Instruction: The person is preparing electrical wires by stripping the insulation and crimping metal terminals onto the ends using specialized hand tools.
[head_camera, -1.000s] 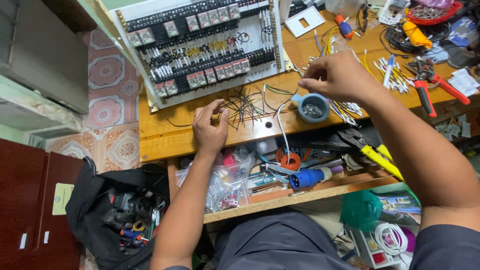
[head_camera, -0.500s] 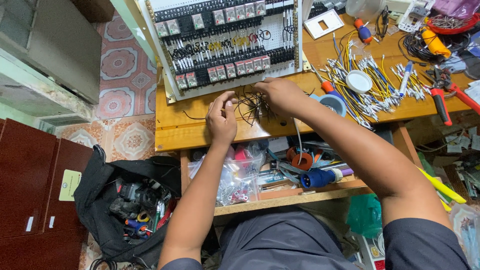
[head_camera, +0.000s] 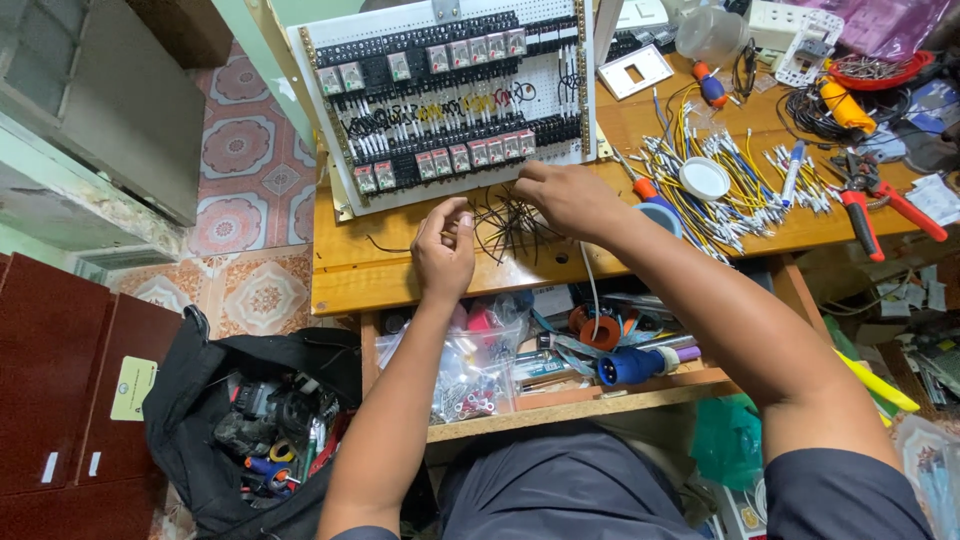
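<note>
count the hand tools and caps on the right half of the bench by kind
Red-handled pliers: 1
Orange-handled screwdrivers: 2, the other by the right hand
Blue marker pen: 1
White round lid: 1
Total: 5

Bare strip of worktop (head_camera: 350, 285) along the front edge, left of the left hand (head_camera: 445, 255): open for a pass. Ahead, blocked by the tilted relay panel (head_camera: 450, 95). Between both hands, a tangle of dark wires (head_camera: 510, 225) in the way. Right of the right hand (head_camera: 570, 195), crowded: heap of yellow and white ferruled wires (head_camera: 740, 175), white lid (head_camera: 705, 178), red-handled pliers (head_camera: 870, 205).
</note>
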